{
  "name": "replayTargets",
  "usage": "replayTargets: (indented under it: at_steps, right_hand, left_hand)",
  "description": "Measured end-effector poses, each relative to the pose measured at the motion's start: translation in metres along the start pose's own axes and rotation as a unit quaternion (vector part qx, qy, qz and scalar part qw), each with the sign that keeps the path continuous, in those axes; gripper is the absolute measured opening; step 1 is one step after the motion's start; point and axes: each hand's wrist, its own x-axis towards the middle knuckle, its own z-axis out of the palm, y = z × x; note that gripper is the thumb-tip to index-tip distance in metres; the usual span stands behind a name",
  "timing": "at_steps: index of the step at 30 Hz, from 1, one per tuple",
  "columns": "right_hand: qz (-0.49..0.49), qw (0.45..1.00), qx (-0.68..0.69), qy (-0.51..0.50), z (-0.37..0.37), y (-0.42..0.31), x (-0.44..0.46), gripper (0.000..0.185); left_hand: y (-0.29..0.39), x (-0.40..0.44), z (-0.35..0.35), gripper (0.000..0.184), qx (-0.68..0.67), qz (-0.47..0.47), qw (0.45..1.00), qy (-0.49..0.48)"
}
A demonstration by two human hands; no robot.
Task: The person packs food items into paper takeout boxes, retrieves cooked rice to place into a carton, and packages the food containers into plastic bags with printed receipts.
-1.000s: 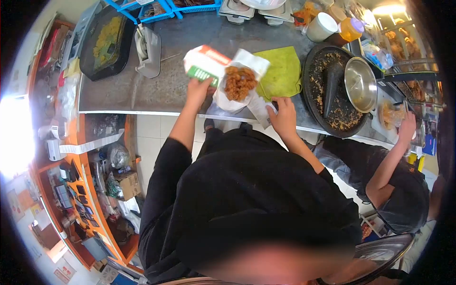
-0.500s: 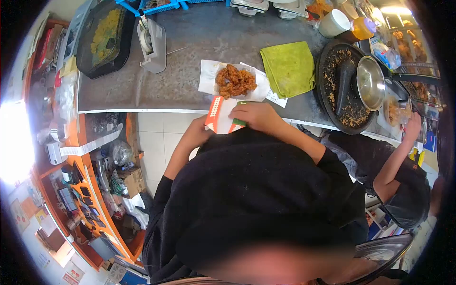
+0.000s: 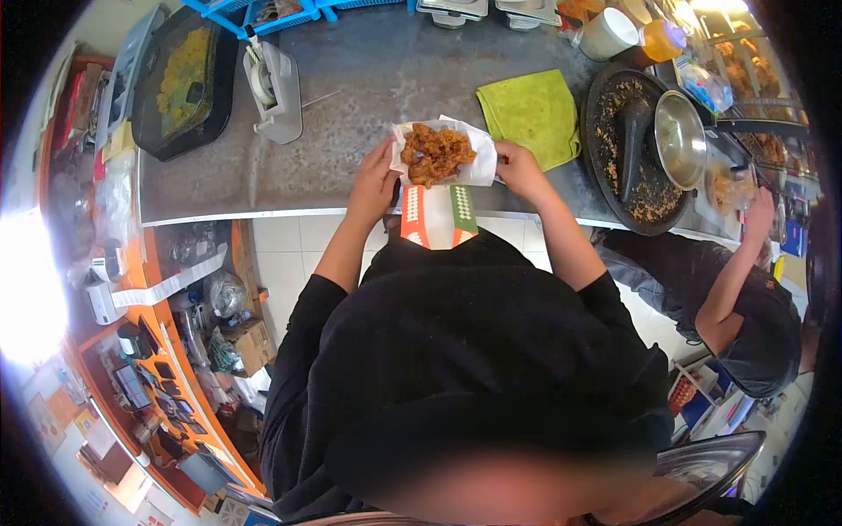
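Fried chicken pieces (image 3: 436, 155), brown and crisp, lie on a white paper liner (image 3: 481, 167) in an open takeaway box. The box's lid flap (image 3: 438, 217), white in the middle with a red and a green side, hangs toward me over the counter's front edge. My left hand (image 3: 377, 180) is closed at the box's left side. On the other side my right hand (image 3: 520, 168) has its fingers closed at the right edge of box and liner. The liner hides most of the box walls, and the fingertips are partly hidden.
A green cloth (image 3: 531, 118) lies right of the box. Beyond it are a round black pan (image 3: 605, 188) with crumbs and a metal bowl (image 3: 681, 145). A tape dispenser (image 3: 282, 96) and black tray (image 3: 180, 88) stand left. A co-worker's arm (image 3: 737, 254) reaches in at right.
Both hands have gone from the lid flap to the box's two sides, spreading apart. The flap has straightened, and the box with chicken has shifted slightly right. The liner's left part no longer spreads out.
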Motion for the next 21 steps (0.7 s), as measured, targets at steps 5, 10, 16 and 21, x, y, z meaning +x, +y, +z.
replayTargets:
  at_steps: [5,10,16,21]
  right_hand:
    - [-0.2,0.978,-0.015,0.052,0.019,-0.023,0.001,0.042]
    - [-0.218,0.941,-0.238,0.102,0.017,-0.057,-0.007,0.064]
    - [-0.192,0.909,-0.354,0.111,0.026,-0.07,-0.006,0.061]
    - [-0.213,0.941,-0.246,0.098,-0.002,-0.068,-0.03,0.061]
  left_hand:
    - [0.014,0.011,0.004,0.055,0.152,0.078,0.983,-0.065]
    - [0.029,0.018,0.004,0.063,0.278,0.064,0.952,-0.11]
    - [0.043,0.023,0.0,0.062,0.344,0.036,0.926,-0.152]
    - [0.039,0.003,-0.018,0.052,0.247,0.144,0.953,-0.099]
